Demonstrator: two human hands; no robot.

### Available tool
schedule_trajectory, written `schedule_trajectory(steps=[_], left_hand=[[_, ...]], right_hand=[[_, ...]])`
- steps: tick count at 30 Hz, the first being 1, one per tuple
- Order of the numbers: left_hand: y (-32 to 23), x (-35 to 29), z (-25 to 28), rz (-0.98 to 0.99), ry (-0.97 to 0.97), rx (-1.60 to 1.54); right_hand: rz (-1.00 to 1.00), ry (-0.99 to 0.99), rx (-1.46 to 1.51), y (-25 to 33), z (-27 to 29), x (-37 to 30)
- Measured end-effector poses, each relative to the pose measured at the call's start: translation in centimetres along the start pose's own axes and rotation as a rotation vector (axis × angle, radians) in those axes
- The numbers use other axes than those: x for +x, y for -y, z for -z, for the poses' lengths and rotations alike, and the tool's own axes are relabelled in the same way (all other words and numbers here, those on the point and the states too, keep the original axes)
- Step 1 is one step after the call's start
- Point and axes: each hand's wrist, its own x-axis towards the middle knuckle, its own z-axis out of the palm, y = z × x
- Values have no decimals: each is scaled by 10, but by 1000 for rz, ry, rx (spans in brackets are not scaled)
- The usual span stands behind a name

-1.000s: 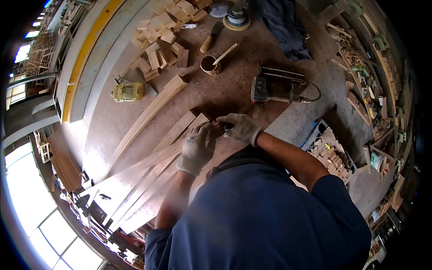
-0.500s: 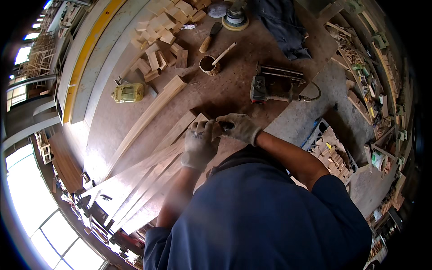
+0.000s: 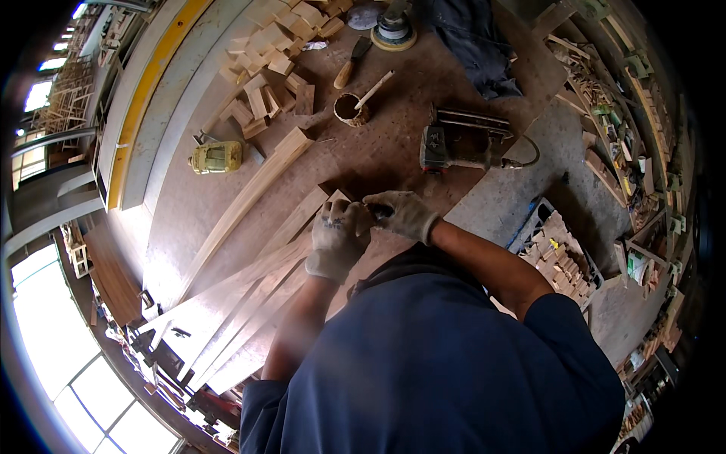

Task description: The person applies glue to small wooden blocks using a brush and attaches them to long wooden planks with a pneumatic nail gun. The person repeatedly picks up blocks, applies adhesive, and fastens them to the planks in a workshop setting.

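Note:
My left hand (image 3: 336,236), in a light work glove, is closed over the end of a long wooden strip (image 3: 265,261) that runs down to the left. Close beside it, my gloved right hand (image 3: 402,214) has its fingers pinched together near the left fingertips. What lies between the right fingers is dark and too small to make out. Another pale strip (image 3: 301,216) lies just beyond the left hand, with a longer thick board (image 3: 246,195) further left. Ahead of the hands stands a round glue pot (image 3: 351,113) with a stick (image 3: 375,89) leaning in it.
To the right lies a nail gun (image 3: 446,151) with a hose. Further off are a brush (image 3: 352,64), a sander (image 3: 393,32), a dark cloth (image 3: 476,49) and piled wood blocks (image 3: 265,60). A yellowish bottle (image 3: 215,157) lies left. A crate of wood pieces (image 3: 556,253) stands right.

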Motion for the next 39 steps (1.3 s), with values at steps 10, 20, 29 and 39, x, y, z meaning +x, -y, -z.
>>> schedule_trajectory(steps=[10,20,29,39], left_hand=[[4,1,-2,-21,21,-8],[9,0,-9,-58,-21,-27],[8,1,-7,-56,-7,-2],[0,1,-4,-84,-109,-15]], right_hand=[[-341,50,106,56,9,-12],[-410,-90,95,54,-3,-13],[-469,-72,271,49,0,-8],[-15,-371,-862,2,138,-24]])
